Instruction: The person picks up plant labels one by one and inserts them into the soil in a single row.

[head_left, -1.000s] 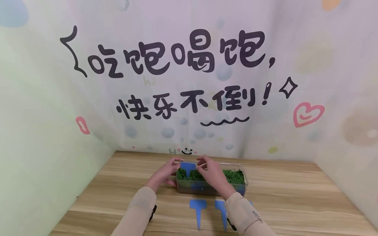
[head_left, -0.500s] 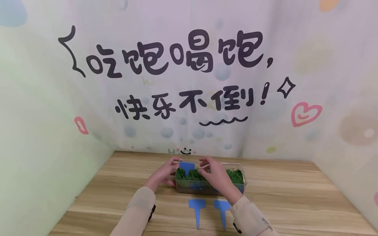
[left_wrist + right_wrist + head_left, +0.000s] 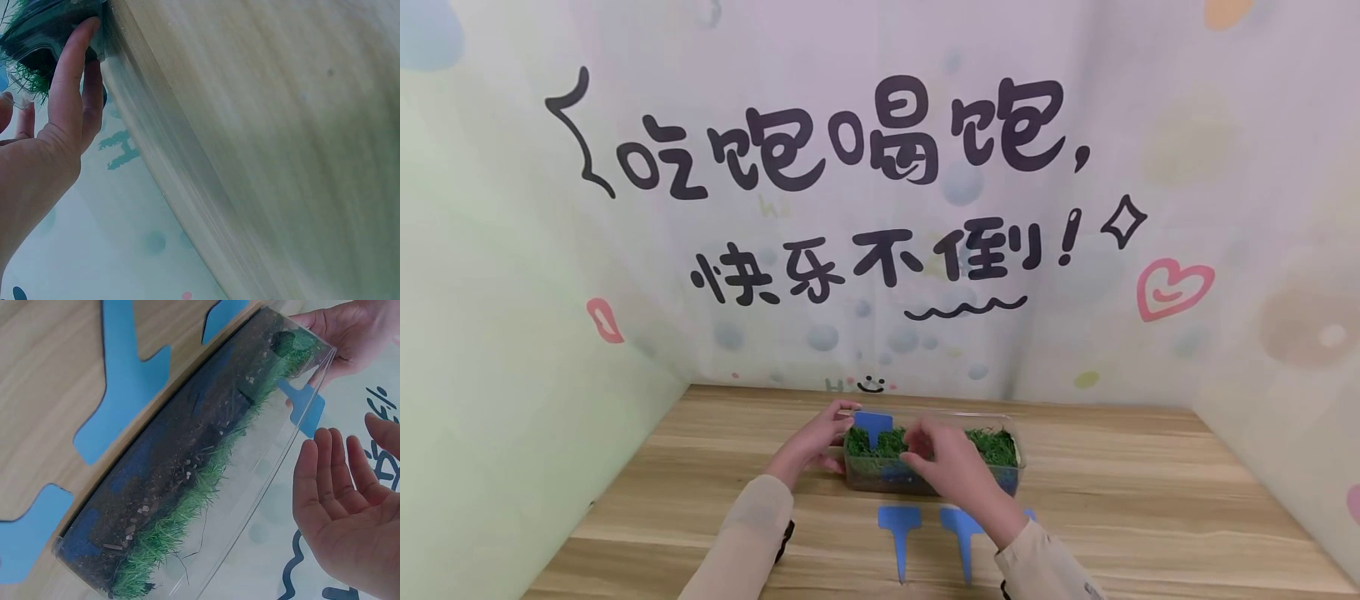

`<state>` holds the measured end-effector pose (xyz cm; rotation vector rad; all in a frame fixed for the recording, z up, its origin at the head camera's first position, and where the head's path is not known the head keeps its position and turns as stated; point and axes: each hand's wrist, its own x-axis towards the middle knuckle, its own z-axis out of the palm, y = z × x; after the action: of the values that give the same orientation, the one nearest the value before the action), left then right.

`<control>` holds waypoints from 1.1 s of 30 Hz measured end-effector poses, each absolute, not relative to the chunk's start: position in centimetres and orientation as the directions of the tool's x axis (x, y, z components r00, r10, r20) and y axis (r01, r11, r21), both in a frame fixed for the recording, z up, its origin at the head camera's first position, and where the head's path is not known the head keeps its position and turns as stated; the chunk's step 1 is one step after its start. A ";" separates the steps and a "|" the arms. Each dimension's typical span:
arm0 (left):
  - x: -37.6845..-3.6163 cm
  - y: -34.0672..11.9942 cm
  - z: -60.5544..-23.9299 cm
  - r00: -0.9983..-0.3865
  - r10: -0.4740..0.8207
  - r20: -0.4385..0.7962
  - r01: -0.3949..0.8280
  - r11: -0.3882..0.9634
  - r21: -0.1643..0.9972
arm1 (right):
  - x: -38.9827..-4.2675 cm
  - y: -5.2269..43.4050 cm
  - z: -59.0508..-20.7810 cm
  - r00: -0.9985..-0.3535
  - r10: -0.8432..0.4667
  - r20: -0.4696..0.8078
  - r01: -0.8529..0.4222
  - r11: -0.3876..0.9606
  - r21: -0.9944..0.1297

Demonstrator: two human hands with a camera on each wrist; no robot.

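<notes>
A clear plastic planter box (image 3: 880,480) with dark soil and green grass (image 3: 996,447) stands on the wooden table. One blue T-shaped plant label (image 3: 872,423) is upright in the grass near the left end. My left hand (image 3: 811,443) holds that end of the box, its fingers (image 3: 70,81) against the end wall. Above the middle of the grass hovers my right hand (image 3: 953,467), fingers slightly bent; in the right wrist view nothing is in the palm (image 3: 353,519). In front of the box lie a blue plant label (image 3: 899,529) and a second plant label (image 3: 960,527).
A sliver of another blue piece (image 3: 1029,514) shows beside my right forearm. The wooden table (image 3: 1112,500) reaches back to a printed cloth wall (image 3: 1075,350). Cloth also hangs at the left and right sides.
My right hand has drawn away from the upright plant label, moving right and lower over the grass. My left hand stays at the end of the box. The view has shifted slightly.
</notes>
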<state>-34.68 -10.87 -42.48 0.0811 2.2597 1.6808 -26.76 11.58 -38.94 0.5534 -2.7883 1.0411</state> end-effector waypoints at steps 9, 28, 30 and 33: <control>-34.7 -10.8 -42.6 -0.943 0.243 -0.225 -0.145 0.306 0.941 | -25.5 12.2 -39.6 -0.909 -0.403 0.107 -0.386 0.717 -0.580; -34.7 -10.9 -42.6 -0.941 0.250 -0.227 -0.143 0.313 0.939 | -24.0 10.7 -43.4 -0.920 -0.377 -0.110 -0.319 0.881 -0.348; -34.7 -10.9 -42.6 -0.942 0.248 -0.225 -0.142 0.312 0.939 | -24.0 10.1 -43.4 -0.923 -0.373 -0.095 -0.337 0.902 -0.271; -34.8 -11.0 -42.5 -0.942 0.251 -0.223 -0.141 0.308 0.941 | -24.0 9.3 -43.3 -0.927 -0.361 -0.102 -0.337 0.922 -0.192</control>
<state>-34.81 -10.96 -42.51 0.0987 2.2528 1.6713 -24.01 9.28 -43.26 0.5865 -3.2126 0.2812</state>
